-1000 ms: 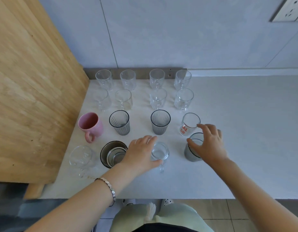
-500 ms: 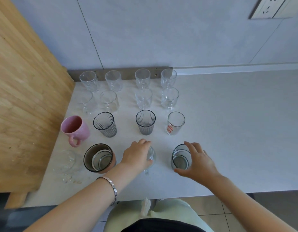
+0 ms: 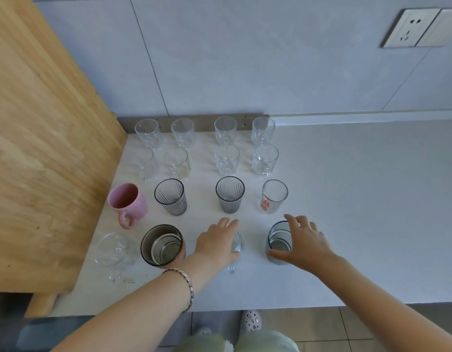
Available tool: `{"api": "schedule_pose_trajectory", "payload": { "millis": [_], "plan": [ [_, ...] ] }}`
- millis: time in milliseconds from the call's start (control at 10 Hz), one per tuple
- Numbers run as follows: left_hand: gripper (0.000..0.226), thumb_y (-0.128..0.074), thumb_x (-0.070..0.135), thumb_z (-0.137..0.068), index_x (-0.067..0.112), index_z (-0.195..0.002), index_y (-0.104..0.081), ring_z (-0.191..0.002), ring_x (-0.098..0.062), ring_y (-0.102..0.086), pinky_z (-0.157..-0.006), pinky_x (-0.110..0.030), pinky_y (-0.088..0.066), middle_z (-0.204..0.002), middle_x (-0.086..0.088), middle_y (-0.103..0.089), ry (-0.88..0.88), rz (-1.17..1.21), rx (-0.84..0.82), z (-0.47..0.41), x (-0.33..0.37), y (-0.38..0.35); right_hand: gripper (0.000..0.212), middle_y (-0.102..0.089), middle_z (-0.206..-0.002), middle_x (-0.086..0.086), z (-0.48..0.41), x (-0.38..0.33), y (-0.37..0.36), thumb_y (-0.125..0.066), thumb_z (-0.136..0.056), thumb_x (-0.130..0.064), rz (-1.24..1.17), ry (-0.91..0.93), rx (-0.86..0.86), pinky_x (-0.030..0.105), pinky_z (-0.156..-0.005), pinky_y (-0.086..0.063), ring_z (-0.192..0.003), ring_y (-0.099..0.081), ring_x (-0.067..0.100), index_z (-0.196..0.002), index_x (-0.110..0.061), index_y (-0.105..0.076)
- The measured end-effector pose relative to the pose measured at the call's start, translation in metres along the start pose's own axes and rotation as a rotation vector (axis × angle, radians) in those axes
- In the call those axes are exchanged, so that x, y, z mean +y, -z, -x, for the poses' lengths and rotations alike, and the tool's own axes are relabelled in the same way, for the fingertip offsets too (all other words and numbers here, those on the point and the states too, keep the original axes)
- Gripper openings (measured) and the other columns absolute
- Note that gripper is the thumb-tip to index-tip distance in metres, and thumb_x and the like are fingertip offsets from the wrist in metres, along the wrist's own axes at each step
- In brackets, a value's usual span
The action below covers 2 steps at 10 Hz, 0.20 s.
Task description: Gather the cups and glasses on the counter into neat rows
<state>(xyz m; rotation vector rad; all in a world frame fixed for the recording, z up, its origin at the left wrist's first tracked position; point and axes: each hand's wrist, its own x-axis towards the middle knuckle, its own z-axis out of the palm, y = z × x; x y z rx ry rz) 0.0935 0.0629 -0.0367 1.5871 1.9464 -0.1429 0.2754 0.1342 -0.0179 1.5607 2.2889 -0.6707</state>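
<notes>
Taking the pink mug (image 3: 127, 202) as my marker, the front row starts just in front of it and to its left with a clear glass cup (image 3: 113, 252), hard against the wooden board (image 3: 47, 153). In front of the mug and a little to its right stands the wide dark cup (image 3: 162, 245), with smaller cups nested inside.

Further right along that row, my left hand (image 3: 216, 243) lies over a small clear handled glass (image 3: 236, 246). The grip is wrapped round it, thumb at the near side, fingers over the far rim. Its handle points toward the worktop (image 3: 346, 199) edge.

Furthest right of the mug, my right hand (image 3: 305, 243) holds the grey tumbler (image 3: 278, 241). The fingers curl over the rim and the thumb presses low on the near wall, so this grip is closed on it too.

Behind these, level with the mug, two ribbed grey glasses and a red-printed glass (image 3: 273, 196) line up, and two rows of clear glasses stand behind those.

As I judge it, the step in hand is squaring the front row. I would slide both pieces, not lift them, so each sits straight in front of its neighbour behind. Keep the pressure low to avoid tipping. The gaps should match.
</notes>
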Motion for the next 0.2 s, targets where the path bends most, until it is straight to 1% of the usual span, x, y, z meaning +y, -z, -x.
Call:
{"api": "schedule_pose_trajectory", "payload": {
  "millis": [100,200],
  "plan": [
    [0.073,-0.056,0.050,-0.083,0.018,-0.143,-0.027,-0.134,-0.030,-0.035,-0.107,-0.043,-0.033,-0.149,-0.007,-0.029,-0.034,-0.039,-0.004,0.001,-0.001,0.024,0.064,-0.043,-0.140,0.001,-0.003,-0.018,0.019,-0.052,-0.088,-0.053,0.045,0.014,0.083,0.033,-0.106,-0.035,-0.130,-0.041,0.022,-0.141,-0.022,-0.035],
    [0.042,-0.049,0.045,-0.089,0.014,-0.117,-0.054,-0.121,-0.028,-0.051,-0.095,-0.034,-0.039,-0.129,-0.007,-0.054,-0.022,0.052,0.073,0.002,-0.007,0.058,0.037,-0.060,-0.125,-0.002,-0.006,-0.038,0.036,-0.052,-0.091,-0.041,0.017,0.022,0.106,0.028,-0.092,-0.043,-0.115,-0.056,0.018,-0.123,-0.025,-0.055]
  ]
}}
